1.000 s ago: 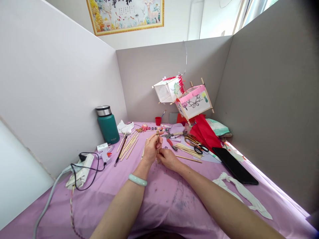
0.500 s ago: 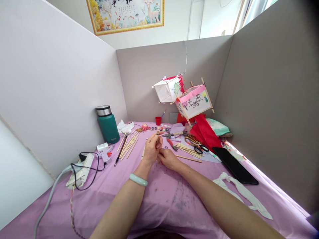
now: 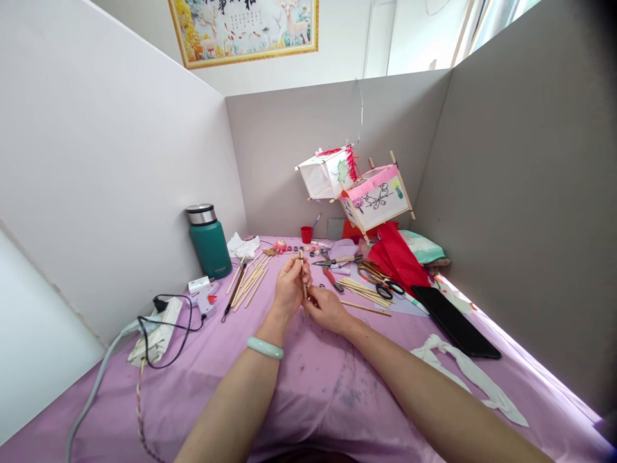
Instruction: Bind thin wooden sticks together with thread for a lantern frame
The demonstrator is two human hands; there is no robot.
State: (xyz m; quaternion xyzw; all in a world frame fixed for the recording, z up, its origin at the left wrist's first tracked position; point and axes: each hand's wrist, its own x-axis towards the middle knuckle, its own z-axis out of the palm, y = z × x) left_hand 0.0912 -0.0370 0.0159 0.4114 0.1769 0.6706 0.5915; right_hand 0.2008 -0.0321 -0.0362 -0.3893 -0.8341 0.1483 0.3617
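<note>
A small red cup (image 3: 306,235) stands at the back of the tabletop (image 3: 313,399), a paintbrush (image 3: 317,220) slanting up from it; its inside cannot be made out. The green flask (image 3: 209,247) has its steel lid on, hiding its contents. Above the middle of the tabletop, the left hand (image 3: 289,286) has its grip closed on upright wooden sticks (image 3: 303,276); the right hand (image 3: 326,308) has curled fingers touching their lower end, its grip partly hidden, so how closed I cannot tell.

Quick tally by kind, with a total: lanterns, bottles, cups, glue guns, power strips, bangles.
Lanterns: 2
Bottle: 1
Cup: 1
Glue gun: 1
Power strip: 1
Bangle: 1
Total: 7
</note>
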